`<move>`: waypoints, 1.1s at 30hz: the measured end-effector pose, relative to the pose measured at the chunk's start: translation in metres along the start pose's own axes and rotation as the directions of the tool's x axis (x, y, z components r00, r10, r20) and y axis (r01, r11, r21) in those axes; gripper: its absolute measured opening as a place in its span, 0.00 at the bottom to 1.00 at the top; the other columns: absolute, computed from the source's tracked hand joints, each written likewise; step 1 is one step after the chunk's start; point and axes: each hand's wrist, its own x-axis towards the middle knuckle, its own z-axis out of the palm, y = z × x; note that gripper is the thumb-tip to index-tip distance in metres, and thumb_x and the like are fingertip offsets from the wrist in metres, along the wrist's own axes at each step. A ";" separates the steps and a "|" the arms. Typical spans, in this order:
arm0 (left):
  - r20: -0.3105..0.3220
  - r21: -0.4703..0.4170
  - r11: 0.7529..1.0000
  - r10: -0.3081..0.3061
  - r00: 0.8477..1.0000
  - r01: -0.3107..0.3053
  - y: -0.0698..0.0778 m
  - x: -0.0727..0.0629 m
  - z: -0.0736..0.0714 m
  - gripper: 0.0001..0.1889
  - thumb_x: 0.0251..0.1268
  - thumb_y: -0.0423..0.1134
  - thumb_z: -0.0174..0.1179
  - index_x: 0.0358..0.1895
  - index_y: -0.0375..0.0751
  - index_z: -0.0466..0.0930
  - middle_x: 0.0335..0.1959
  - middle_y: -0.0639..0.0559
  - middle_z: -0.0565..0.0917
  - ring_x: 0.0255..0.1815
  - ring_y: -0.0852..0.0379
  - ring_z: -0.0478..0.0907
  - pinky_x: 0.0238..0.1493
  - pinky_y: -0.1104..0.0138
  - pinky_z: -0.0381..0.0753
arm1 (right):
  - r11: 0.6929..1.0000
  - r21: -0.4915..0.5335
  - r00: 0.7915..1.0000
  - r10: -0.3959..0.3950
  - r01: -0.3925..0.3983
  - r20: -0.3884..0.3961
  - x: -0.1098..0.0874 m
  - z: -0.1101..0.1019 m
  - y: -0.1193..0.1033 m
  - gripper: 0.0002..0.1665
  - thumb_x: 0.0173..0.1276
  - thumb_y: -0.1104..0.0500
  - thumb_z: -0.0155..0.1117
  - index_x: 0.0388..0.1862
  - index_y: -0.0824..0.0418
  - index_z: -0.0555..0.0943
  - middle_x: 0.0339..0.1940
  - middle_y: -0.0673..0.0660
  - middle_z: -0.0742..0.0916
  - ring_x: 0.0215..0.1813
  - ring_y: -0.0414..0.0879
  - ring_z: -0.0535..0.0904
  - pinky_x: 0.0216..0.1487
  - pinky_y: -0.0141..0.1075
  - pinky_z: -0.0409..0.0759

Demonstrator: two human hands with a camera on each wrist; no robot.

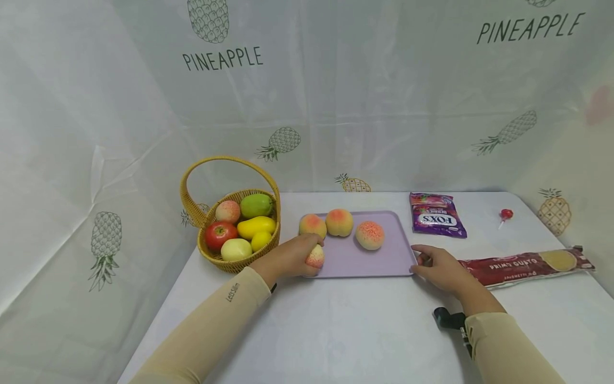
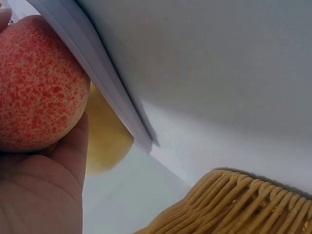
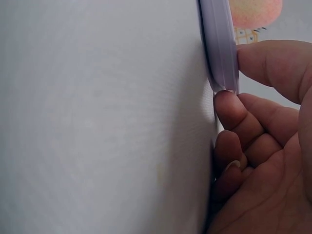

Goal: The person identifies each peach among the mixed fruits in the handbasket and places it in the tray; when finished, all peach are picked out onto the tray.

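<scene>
The person's left hand (image 1: pixel 291 258) gripped a red-speckled peach (image 1: pixel 315 258), its fingers curled round the fruit, at the near left corner of a lilac tray (image 1: pixel 340 262); whether the fruit touched the tray's floor could not be told. The right hand (image 1: pixel 442 271) pinched the tray's rim by the near right corner, between thumb and fingers. Three more peaches (image 1: pixel 339 223) sat on the tray, two side by side toward the far left and one nearer the middle. Left of the tray on the white table (image 1: pixel 355 325) stood a handled wicker basket (image 1: pixel 207 257) holding a red tomato (image 1: pixel 221 236), a yellow mango (image 1: pixel 256 228) and other fruit. To the right lay a purple Fox's Berries bag (image 1: pixel 437 217), a red lollipop (image 1: pixel 506 214) and a Primo Gusto spaghetti packet (image 1: pixel 520 268), the packet beyond the right hand.
</scene>
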 end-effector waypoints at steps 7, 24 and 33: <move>-0.007 0.002 1.000 0.002 1.000 -0.002 -0.003 0.002 0.003 0.33 0.61 0.49 0.73 0.68 0.49 0.70 0.69 0.51 0.75 0.62 0.57 0.74 0.70 0.61 0.74 | 1.000 -0.002 1.000 -0.010 0.010 0.002 0.000 0.000 -0.001 0.40 0.68 0.53 0.71 0.74 0.69 0.69 0.42 0.56 0.81 0.43 0.49 0.75 0.39 0.36 0.76; -0.026 0.039 0.998 0.051 0.998 -0.050 0.001 -0.004 -0.001 0.36 0.59 0.53 0.73 0.69 0.46 0.71 0.66 0.51 0.76 0.65 0.57 0.73 0.72 0.61 0.72 | 1.000 0.008 1.000 0.002 -0.002 0.003 0.001 0.001 0.003 0.40 0.69 0.54 0.70 0.75 0.67 0.69 0.44 0.57 0.80 0.45 0.51 0.75 0.42 0.36 0.77; -0.031 0.042 0.998 0.052 0.998 -0.051 0.003 -0.008 -0.005 0.37 0.57 0.56 0.73 0.68 0.47 0.72 0.66 0.53 0.76 0.61 0.59 0.74 0.69 0.63 0.75 | 1.000 0.015 1.000 0.011 -0.011 0.012 0.000 0.001 0.003 0.41 0.69 0.53 0.70 0.75 0.67 0.68 0.44 0.57 0.80 0.45 0.51 0.75 0.43 0.38 0.77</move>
